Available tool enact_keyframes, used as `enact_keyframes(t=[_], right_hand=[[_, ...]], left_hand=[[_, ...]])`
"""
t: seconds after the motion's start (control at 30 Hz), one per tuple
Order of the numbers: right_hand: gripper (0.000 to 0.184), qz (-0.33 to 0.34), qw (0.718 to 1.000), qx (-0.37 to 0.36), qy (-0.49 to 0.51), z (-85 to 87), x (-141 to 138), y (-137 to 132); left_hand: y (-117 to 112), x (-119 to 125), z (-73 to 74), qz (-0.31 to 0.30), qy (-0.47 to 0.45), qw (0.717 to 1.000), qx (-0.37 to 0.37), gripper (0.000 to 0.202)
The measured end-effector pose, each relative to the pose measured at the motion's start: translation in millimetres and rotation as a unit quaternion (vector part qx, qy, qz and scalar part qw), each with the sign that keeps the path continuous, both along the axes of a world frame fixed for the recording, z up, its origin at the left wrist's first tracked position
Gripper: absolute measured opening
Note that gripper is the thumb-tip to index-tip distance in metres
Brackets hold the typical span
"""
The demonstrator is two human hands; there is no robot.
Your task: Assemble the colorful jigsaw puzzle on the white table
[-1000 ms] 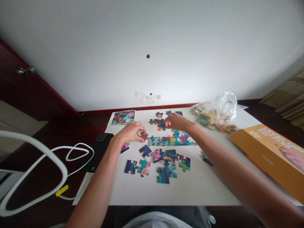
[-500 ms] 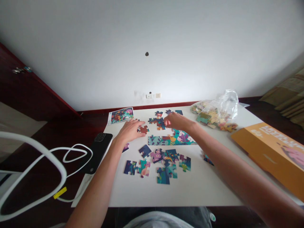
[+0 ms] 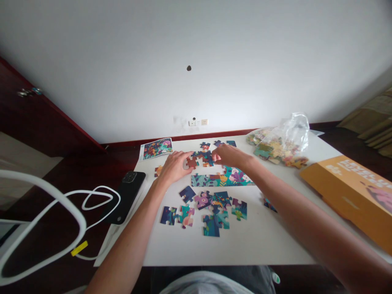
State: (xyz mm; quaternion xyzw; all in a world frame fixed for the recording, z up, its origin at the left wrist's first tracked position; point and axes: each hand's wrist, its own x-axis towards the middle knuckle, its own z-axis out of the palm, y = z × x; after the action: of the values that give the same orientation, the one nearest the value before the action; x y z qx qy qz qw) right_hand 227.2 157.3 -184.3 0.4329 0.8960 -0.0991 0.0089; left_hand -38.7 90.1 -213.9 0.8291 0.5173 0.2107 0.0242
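Observation:
My left hand (image 3: 177,166) has its thumb and fingers around a reddish-brown puzzle piece (image 3: 192,162), which meets the left end of a small joined group of dark blue and brown puzzle pieces (image 3: 208,158). At that group's right end, my right hand (image 3: 228,155) is closed, fingertips on its edge and partly hidden. Just below lies a joined strip of flowered puzzle pieces (image 3: 205,180), its right end covered by my right forearm. Nearer to me are a purple and teal cluster (image 3: 214,200) and a joined pair with a pink figure (image 3: 186,215).
A picture sheet (image 3: 157,148) lies at the table's back left, and a black phone (image 3: 127,196) with a white cable (image 3: 99,192) at the left edge. On the right are a clear bag of puzzle pieces (image 3: 278,147) and an orange box (image 3: 346,196).
My left hand has moved right, bringing the reddish-brown piece up against the joined group. An orange-toned piece left of that hand has come into view. My right hand stays at the group's right end.

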Motion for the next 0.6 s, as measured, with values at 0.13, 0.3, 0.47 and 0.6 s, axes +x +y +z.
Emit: enact_keyframes(t=[0.13,0.3,0.47,0.6], right_hand=[[0.022,0.004,0.998,0.016,0.054,9.6,-3,-4],[0.027,0.055,0.976,-0.086,0.193,10.9,-14,-9],[0.022,0.034,0.967,-0.101,0.233,0.8,-22,-9],[0.011,-0.015,0.952,-0.109,0.284,-1.6,-21,-5]], left_hand=[[-2,9,2.5,0.013,-0.049,0.998,0.048,0.059],[-7,19,4.3,0.027,-0.092,0.992,0.079,0.059],[-9,27,2.6,0.0,-0.101,0.993,0.066,0.057],[-7,27,-0.8,-0.02,-0.101,0.994,0.048,0.042]])
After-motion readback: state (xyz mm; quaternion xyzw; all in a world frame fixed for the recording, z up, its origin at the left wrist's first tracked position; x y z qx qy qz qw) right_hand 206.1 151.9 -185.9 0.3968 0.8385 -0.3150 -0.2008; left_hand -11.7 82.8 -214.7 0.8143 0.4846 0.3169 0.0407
